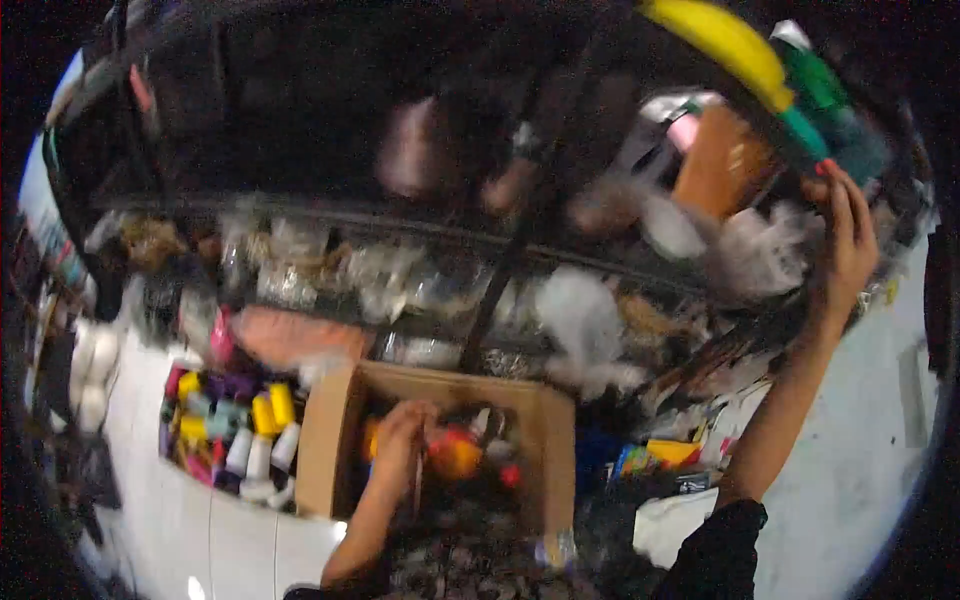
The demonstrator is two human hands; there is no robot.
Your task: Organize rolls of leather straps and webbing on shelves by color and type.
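Left hand: I see it curled inside the cardboard box.
Right hand: I see it gripping a yellow-and-green toy.

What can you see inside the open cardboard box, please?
Inside the cardboard box, the left hand reaches among small bright items: an orange rounded one and red bits. The hand and the box wall cover whatever lies beneath; blur hides finer detail.

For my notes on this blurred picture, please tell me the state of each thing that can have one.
Brown cardboard box: open, items inside.
Left hand: reaching into the box, grip unclear.
Right hand: raised, fingers on a green and yellow object.
Tray of coloured thread spools: full, mostly upright.
Clear plastic bags on the shelf: filled, blurred.
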